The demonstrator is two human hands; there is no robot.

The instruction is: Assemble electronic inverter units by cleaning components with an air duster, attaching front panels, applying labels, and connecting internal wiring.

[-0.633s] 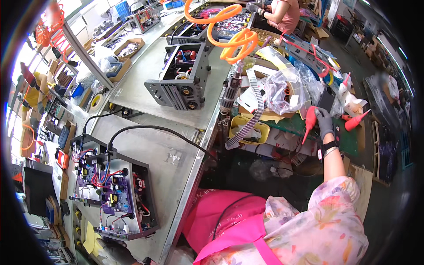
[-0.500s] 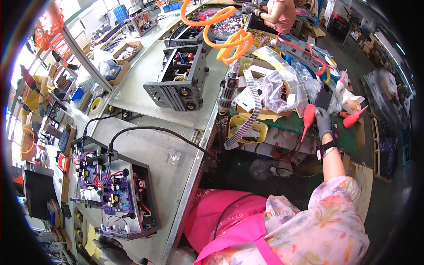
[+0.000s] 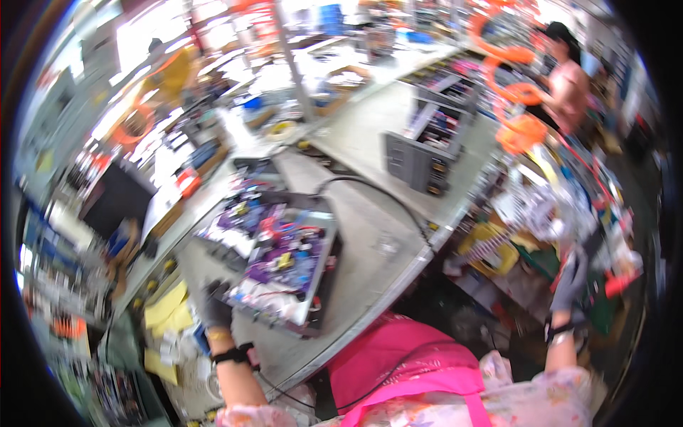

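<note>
The whole view is smeared by motion. My left hand (image 3: 215, 307), in a dark grey glove, is at the near left corner of an opened electronic unit (image 3: 329, 274). Whether its fingers touch the casing or hold anything is too blurred to tell. Purple circuit boards (image 3: 267, 267) with red and blue wires fill that unit, which lies on the metal worktable (image 3: 370, 281). Out to the right, my right hand (image 3: 571, 281), gloved too, is over the cluttered side bench. Its fingers point away from me, and blur hides what is in them. A red squeeze bottle (image 3: 620, 285) lies just beyond it.
A second dark unit (image 3: 420, 160) stands farther back on the table. A black cable (image 3: 377, 188) arches across the tabletop. An orange coiled hose (image 3: 523, 132) hangs at the right. Near the back right is a person in pink (image 3: 568, 92). Yellow sheets (image 3: 167, 313) lie left of my hand.
The view has swung left, so the units appear farther right. My left hand has come fully into view beside the opened unit. My right hand has drawn back from among the red bottles.
</note>
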